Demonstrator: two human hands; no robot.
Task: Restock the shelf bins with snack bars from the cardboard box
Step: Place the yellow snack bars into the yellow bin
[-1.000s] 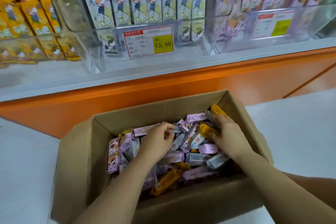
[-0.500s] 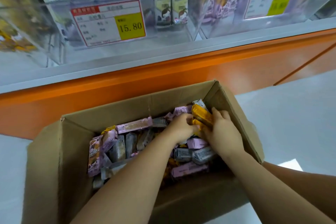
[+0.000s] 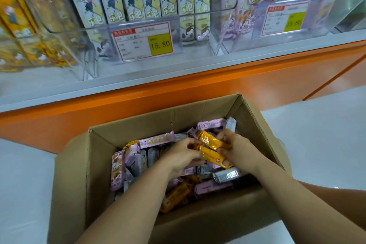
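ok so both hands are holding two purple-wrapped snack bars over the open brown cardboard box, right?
One detail is off: the two held are orange-yellow wrapped snack bars, not purple. The head view shows the left hand and the right hand holding them over the open brown cardboard box. The purple-wrapped bars lie loose inside it.

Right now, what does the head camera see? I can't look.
The left hand and right hand hold orange snack bars in an open cardboard box of mixed bars. Clear shelf bins of boxed snacks stand behind.
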